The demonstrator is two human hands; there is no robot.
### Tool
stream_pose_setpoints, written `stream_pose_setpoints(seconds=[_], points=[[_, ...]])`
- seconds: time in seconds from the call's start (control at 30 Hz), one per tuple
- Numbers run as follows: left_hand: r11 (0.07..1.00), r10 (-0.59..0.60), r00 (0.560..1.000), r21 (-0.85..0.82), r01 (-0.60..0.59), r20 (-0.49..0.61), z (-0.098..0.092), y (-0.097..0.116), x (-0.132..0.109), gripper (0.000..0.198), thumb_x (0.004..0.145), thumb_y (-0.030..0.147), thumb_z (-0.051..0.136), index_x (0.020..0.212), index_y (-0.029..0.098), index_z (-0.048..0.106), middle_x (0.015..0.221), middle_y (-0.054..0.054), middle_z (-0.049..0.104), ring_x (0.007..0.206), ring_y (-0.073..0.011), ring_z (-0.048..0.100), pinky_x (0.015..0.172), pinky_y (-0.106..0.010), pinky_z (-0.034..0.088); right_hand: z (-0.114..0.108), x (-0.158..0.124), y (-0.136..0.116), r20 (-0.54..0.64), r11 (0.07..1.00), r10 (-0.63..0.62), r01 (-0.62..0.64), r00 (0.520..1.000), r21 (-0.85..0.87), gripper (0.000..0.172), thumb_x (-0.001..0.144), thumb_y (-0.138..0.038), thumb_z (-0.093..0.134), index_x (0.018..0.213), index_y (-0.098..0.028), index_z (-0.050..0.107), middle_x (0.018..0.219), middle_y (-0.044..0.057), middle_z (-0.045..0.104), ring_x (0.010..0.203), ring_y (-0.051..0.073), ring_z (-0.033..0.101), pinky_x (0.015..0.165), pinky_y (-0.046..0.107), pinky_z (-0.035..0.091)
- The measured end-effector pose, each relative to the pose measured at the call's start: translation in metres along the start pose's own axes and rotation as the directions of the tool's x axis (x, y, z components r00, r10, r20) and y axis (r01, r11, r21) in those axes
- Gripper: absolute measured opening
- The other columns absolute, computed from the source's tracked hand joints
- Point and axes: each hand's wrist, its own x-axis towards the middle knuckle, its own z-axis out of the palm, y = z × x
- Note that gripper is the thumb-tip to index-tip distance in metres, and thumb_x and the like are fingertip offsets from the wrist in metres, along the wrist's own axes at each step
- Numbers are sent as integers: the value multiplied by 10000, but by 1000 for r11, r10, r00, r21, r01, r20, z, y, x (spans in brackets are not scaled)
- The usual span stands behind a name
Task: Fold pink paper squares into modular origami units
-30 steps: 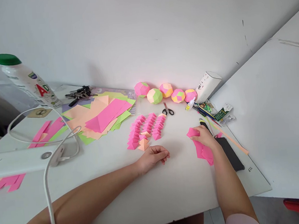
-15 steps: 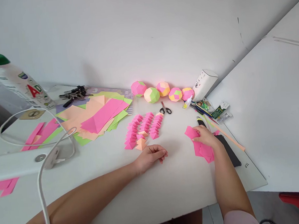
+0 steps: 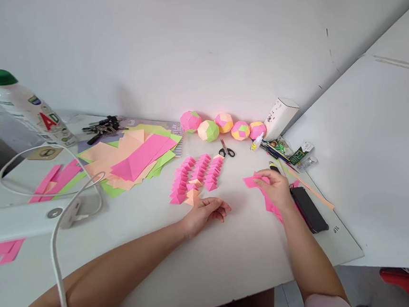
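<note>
Pinched between the thumb and fingers of my right hand is a pink paper piece, its left corner sticking out. More pink paper pieces lie on the table under that hand, partly hidden by it. My left hand rests on its side on the table, fingers loosely curled and a little apart, holding nothing. Just beyond it stand rows of folded pink paper units, with a few peach ones among them. A pair of scissors lies behind the rows.
Several faceted paper balls line the wall beside a white box. Loose coloured sheets, keys, a bottle and a white device with a cable occupy the left. A black phone-like case lies at right.
My right hand has shifted slightly left and lifted a pink paper piece off the others. My left hand's fingers have loosened a little, staying in about the same place.
</note>
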Motion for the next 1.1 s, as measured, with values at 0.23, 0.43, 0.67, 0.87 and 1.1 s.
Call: stream_pose_setpoints(seconds=[0.23, 0.43, 0.67, 0.87, 1.1], points=[[998, 26, 996, -66, -21, 79, 0, 3, -1, 321, 822, 414, 546, 865, 109, 636, 758, -73, 644, 670, -164, 610, 675, -312, 489, 56, -38, -41, 209, 849, -526, 498, 824, 175, 164, 768, -101, 608, 698, -240, 659, 861, 47, 691, 968, 229, 564, 762, 401, 521], [993, 49, 999, -105, -48, 5, 0, -1, 1, 265, 808, 369, 582, 815, 107, 617, 677, -49, 638, 608, -143, 607, 653, -292, 491, 60, -39, -32, 215, 908, -419, 406, 882, 106, 75, 753, -186, 659, 683, -212, 652, 1122, 86, 579, 1062, 242, 512, 864, 429, 465], [996, 66, 993, -68, -59, 97, 1, 1, -1, 251, 850, 302, 492, 887, 91, 622, 772, -110, 656, 682, -174, 616, 618, -291, 492, 62, -43, -29, 264, 951, 18, -98, 964, 294, 130, 792, -295, 613, 711, -194, 614, 845, 54, 636, 781, 180, 609, 702, 328, 506], [994, 99, 992, 42, -103, 80, 1, -3, -5, 414, 874, 486, 393, 875, 110, 565, 792, -99, 626, 613, -172, 621, 489, -279, 483, 60, -43, -34, 261, 923, 144, -225, 954, 313, 125, 754, -293, 649, 705, -182, 621, 715, 21, 632, 662, 146, 579, 599, 272, 477], [981, 88, 996, 176, -86, -3, 4, -7, -4, 311, 788, 433, 586, 886, 144, 524, 685, -22, 619, 508, -135, 610, 436, -245, 476, 61, -46, -37, 247, 938, 166, -230, 955, 258, 122, 747, -280, 658, 700, -173, 624, 660, 14, 629, 610, 133, 569, 566, 251, 462]])
